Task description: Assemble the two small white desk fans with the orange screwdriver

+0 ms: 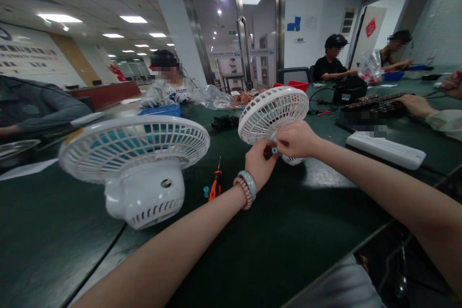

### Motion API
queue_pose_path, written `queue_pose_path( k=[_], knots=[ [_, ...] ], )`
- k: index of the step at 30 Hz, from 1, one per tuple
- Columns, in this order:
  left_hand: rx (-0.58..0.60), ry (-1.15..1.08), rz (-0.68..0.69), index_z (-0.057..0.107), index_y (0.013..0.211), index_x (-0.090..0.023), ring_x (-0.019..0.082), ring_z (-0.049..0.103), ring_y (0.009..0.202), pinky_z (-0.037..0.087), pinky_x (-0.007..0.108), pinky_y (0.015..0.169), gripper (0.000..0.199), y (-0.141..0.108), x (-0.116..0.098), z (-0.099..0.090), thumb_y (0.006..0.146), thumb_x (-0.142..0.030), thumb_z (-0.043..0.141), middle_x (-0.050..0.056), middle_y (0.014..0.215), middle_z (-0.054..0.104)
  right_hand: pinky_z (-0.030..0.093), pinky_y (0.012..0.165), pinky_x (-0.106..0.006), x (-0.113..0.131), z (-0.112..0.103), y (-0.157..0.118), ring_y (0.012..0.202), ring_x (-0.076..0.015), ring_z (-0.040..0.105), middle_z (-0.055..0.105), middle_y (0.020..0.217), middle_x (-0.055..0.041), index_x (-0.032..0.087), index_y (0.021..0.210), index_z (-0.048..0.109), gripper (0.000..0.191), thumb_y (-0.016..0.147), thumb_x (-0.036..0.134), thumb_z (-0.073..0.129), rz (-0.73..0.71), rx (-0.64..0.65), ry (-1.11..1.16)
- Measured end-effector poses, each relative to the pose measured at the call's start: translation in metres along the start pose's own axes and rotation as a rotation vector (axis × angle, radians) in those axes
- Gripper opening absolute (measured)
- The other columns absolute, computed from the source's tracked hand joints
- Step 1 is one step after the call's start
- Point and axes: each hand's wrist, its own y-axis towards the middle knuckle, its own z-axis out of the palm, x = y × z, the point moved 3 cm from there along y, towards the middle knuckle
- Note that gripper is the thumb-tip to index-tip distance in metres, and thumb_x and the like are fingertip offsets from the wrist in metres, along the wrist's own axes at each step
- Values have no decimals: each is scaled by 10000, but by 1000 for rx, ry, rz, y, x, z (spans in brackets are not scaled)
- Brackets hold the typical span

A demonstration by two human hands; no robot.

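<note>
My left hand, with a bangle and a beaded bracelet on its wrist, is closed in a pinch at a small teal plastic piece. Right beside it, my right hand has its fingers curled around the middle of a white fan with a round slatted guard; the fingers hide the exact part gripped. A second white fan lies to the left, its motor housing toward me and teal blades behind the guard. Between them lie an orange-and-black screwdriver and another small teal piece.
A white power strip lies at the right. Farther back are a blue bin, a red bin, copper-coloured wire and a black box. Several people sit around the green table. A black cable runs from the left fan.
</note>
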Motion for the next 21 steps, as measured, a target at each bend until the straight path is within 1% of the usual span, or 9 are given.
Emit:
queue_pose_path(
  k=[3, 6, 10, 13, 16, 19, 21],
  knots=[
    [1, 1, 6, 568, 798, -171, 120, 585, 756, 500, 258, 687, 127, 0, -1, 0, 677, -144, 596, 18, 817, 611, 175, 518, -259, 0, -3, 0, 544, -105, 403, 556, 602, -14, 156, 608, 573, 174, 699, 247, 455, -46, 77, 32],
    [6, -7, 7, 560, 791, -174, 122, 585, 766, 498, 261, 697, 120, 0, -1, 0, 679, -140, 590, 15, 819, 610, 184, 527, -256, 0, -7, 0, 573, -114, 423, 574, 642, -14, 162, 680, 587, 142, 673, 245, 473, -78, 121, 47],
    [8, -18, -20, 542, 798, -172, 126, 583, 770, 495, 274, 719, 131, -1, 0, 1, 680, -143, 590, 19, 818, 606, 209, 548, -257, 2, -12, 1, 637, -136, 451, 596, 775, -49, 152, 837, 607, 238, 677, 279, 484, -89, 163, 21],
    [36, -6, -51, 525, 834, -167, 136, 581, 781, 494, 291, 733, 192, -2, 4, 2, 662, -155, 610, 29, 838, 601, 251, 594, -273, 6, -13, 1, 704, -163, 468, 581, 846, -85, 132, 868, 620, 283, 678, 302, 498, -113, 199, -23],
    [84, 81, -74, 512, 873, -154, 162, 576, 822, 488, 322, 760, 261, -3, 6, 2, 635, -146, 619, 53, 882, 594, 280, 672, -311, 11, -11, 2, 815, -207, 474, 564, 893, -106, 129, 830, 632, 263, 679, 307, 512, -142, 211, -67],
    [150, 234, -89, 519, 902, -137, 188, 565, 863, 476, 343, 787, 286, -4, 8, 1, 624, -97, 577, 84, 917, 581, 280, 712, -341, 14, -7, 3, 878, -233, 462, 559, 921, -113, 131, 807, 636, 246, 701, 313, 509, -109, 208, -103],
    [216, 343, -110, 542, 906, -127, 210, 561, 873, 468, 357, 796, 290, -5, 9, 0, 620, -83, 552, 101, 910, 577, 276, 725, -351, 15, -5, 3, 895, -238, 454, 563, 924, -113, 135, 806, 638, 234, 718, 302, 500, -81, 212, -115]
  ],
)
